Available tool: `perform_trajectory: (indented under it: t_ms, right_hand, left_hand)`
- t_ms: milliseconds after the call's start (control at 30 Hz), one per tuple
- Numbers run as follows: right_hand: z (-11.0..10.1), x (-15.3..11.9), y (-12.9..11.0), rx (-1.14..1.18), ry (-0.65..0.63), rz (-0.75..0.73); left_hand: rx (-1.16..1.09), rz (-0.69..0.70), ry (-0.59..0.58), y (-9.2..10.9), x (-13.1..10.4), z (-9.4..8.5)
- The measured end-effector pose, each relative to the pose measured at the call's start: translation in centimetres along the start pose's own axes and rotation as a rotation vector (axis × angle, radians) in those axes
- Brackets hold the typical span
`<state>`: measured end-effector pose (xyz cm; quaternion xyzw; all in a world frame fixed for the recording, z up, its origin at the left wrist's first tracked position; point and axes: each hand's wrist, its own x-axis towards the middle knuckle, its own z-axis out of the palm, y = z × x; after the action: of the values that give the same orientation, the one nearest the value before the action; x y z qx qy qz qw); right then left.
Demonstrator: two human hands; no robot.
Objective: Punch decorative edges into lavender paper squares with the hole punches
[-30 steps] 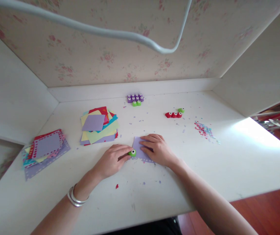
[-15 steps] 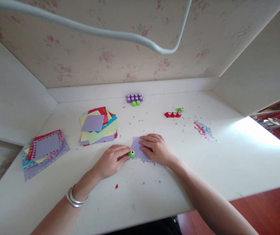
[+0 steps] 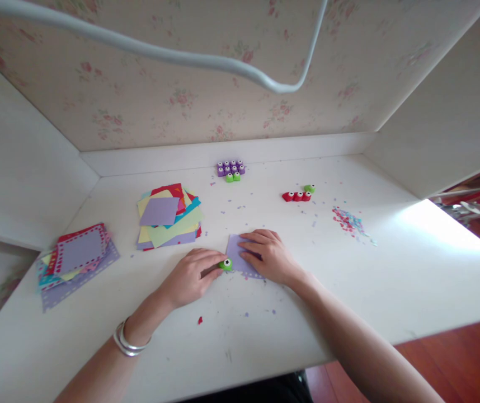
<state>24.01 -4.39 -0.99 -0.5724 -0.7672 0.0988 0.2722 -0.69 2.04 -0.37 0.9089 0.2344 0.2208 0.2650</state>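
My left hand [image 3: 194,275] is closed on a small green craft punch [image 3: 226,264], pinched between thumb and fingers, its white top marked with a dark shape. The punch sits at the left edge of a purple sheet of paper [image 3: 234,246]. Small holes run along the sheet's near edge. My right hand [image 3: 270,256] lies over the sheet's right part with fingers spread, resting on the paper and hiding some of it. Tiny paper bits [image 3: 246,314] and a red scrap [image 3: 200,320] lie on the near side.
A stack of coloured paper [image 3: 175,226] lies left of centre, with punched sheets [image 3: 81,250] further left. Purple punches [image 3: 228,170] and green ones stand at the back. Red punches [image 3: 299,197] and paper confetti [image 3: 349,222] are on the right of the white table [image 3: 349,291].
The green punch has tipped or shifted very slightly toward me in my left hand. Both hands and the purple sheet stay nearly in place.
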Motion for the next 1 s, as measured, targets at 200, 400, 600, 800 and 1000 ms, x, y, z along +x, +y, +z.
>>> perform_trajectory:
  t_ms: [200,400,600,800,1000]
  right_hand:
    - [0.0,0.0,0.0,-0.001,0.002,0.001]
    - [0.1,-0.1,0.1,-0.004,0.013,0.000]
    - [0.1,-0.1,0.1,-0.011,0.011,0.002]
    - [0.2,-0.1,0.3,-0.021,0.001,0.001]
    - [0.0,0.0,0.1,-0.018,-0.002,-0.004]
  left_hand:
    - [-0.081,-0.148,0.024,1.4,0.6,-0.3]
    - [-0.183,-0.286,-0.008,2.4,1.7,0.4]
    - [-0.181,-0.425,-0.185,2.0,3.8,-0.1]
    - [-0.084,-0.434,-0.418,1.2,6.1,-0.5]
    - [-0.062,-0.423,-0.448,1.3,6.5,-0.7]
